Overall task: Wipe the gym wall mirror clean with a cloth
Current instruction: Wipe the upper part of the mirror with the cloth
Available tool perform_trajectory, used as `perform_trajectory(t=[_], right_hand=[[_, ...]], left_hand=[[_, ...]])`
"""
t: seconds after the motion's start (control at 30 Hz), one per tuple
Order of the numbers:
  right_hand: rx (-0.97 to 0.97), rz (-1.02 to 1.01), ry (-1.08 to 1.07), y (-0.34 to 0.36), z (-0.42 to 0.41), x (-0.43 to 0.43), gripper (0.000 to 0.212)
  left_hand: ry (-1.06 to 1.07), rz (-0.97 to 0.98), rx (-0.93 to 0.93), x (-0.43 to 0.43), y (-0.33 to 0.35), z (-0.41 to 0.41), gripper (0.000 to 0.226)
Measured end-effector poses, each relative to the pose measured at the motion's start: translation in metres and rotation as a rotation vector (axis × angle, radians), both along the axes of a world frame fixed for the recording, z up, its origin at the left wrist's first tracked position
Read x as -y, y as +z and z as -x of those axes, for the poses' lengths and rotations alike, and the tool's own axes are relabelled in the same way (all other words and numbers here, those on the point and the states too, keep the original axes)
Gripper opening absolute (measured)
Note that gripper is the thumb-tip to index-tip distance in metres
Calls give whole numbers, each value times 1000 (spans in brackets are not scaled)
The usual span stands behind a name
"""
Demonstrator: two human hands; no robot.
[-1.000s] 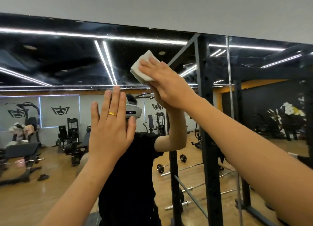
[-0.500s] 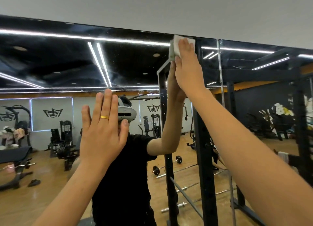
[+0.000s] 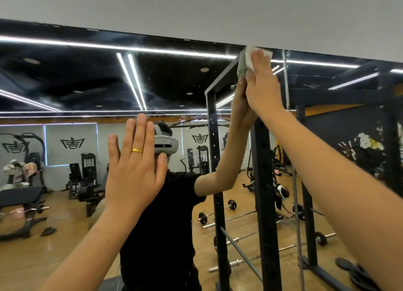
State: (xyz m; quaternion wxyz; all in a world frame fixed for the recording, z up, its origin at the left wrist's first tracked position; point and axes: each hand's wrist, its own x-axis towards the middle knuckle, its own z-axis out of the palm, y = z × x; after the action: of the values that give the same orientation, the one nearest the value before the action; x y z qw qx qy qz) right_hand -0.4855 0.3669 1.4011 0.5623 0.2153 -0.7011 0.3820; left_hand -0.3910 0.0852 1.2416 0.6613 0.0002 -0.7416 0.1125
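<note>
While left hand (image 3: 135,177) lies flat on mirror (image 3: 87,83), flat right hand (image 3: 261,87) presses cloth (image 3: 246,58).

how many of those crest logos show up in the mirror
3. The far-left logo is at the view's left edge, the middle logo on the lit panel left of the left hand, the right logo between the reflected headset and rack upright. More may be hidden.

White ceiling light strips (image 3: 130,81) glare in the long wall mirror (image 3: 65,83) before me, streaking its dark upper half. The room is bright, evenly lit, shadows soft. Straight lines bow toward the edges; distant reflections blur.
</note>
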Motion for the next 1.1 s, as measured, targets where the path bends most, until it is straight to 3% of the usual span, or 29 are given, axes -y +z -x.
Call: perform_trajectory(t=[0.17, 0.4, 0.5, 0.67, 0.93, 1.1], right_hand=[[-55, -29, 53, -64, 4, 9, 62], [-6, -78, -13, 23, 9, -22, 58], [-12, -41, -15, 13, 12, -18, 59], [-119, -17, 33, -59, 25, -4, 61], [-34, -83, -37, 7, 12, -39, 58], [-30, -25, 5, -10, 19, -42, 57]], left_hand=[[-31, -10, 2, -2, -3, 0, 70], [-24, -14, 13, -2, -2, 1, 69], [-10, -10, 16, 0, 0, 1, 69], [-7, -15, 24, 0, -2, -1, 70], [-7, -2, 9, -5, -3, -1, 70], [10, 19, -11, 2, 3, -2, 70]])
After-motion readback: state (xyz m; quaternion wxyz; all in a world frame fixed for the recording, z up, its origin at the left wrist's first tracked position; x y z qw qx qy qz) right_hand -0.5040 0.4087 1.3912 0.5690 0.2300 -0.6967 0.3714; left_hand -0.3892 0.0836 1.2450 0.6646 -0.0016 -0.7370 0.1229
